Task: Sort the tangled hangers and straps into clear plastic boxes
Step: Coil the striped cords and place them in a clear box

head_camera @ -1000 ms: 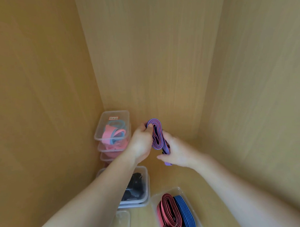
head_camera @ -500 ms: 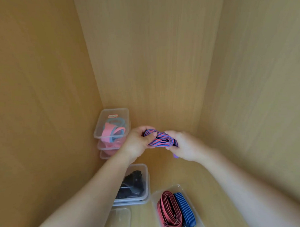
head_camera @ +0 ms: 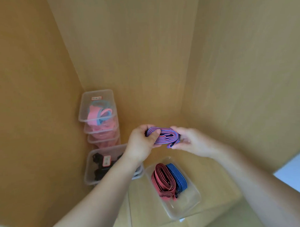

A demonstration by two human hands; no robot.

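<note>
The left hand [head_camera: 141,144] grips one end of a folded purple-and-red striped elastic strap [head_camera: 163,136] and the right hand [head_camera: 193,140] pinches the other, holding it level in the air. Just below, a clear plastic box [head_camera: 186,205] on the wooden cupboard floor [head_camera: 212,169] holds a folded dark red strap [head_camera: 161,177] beside a blue striped strap [head_camera: 177,177]. Left of it, a clear box of black items [head_camera: 91,168] stands before a stack of clear boxes with pink and pale blue straps [head_camera: 98,105].
</note>
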